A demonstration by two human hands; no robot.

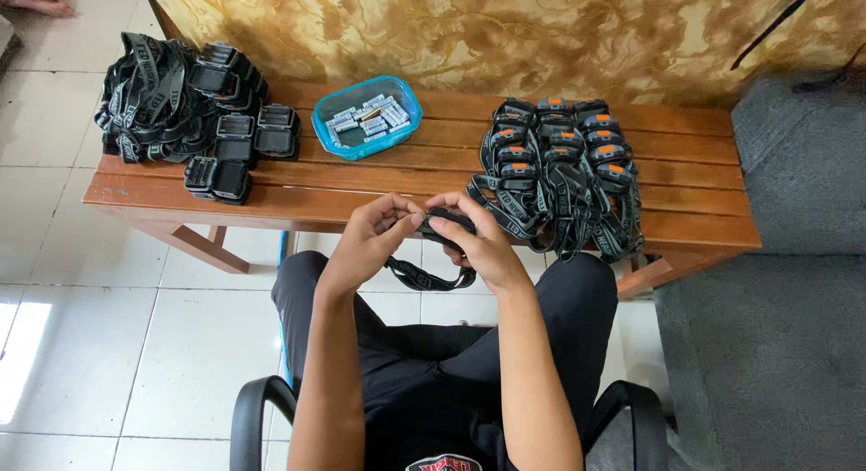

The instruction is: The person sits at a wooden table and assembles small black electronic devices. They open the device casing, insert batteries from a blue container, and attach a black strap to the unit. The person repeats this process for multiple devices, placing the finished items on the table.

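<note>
1. the left hand (372, 236) and the right hand (483, 241) meet in front of the body, just before the front edge of the wooden bench (433, 178). both are closed with curled fingers on one black headlamp (446, 223), which sits between them, above the lap.
2. the strap (428, 277) of this headlamp hangs down in a loop under the hands.
3. on the right part of the bench lies a group of headlamps with orange buttons (559, 146), placed in rows. their straps fall toward the front edge, close to the right hand.
4. in the middle, behind the hands, stands a blue plastic tray (325, 126) with small batteries (368, 117) inside.
5. on the left end there is a pile of black headlamps (180, 101) with tangled straps. some lie open, with the battery compartment up.
6. nothing stands between the hands and the tray.
7. the bench is made of brown slats and stands on a white tile floor (108, 327).
8. behind the bench is a wall with a golden marble pattern (451, 29). at the right is a grey upholstered seat (794, 254).
9. the person sits on a chair with black armrests (257, 412).
</note>
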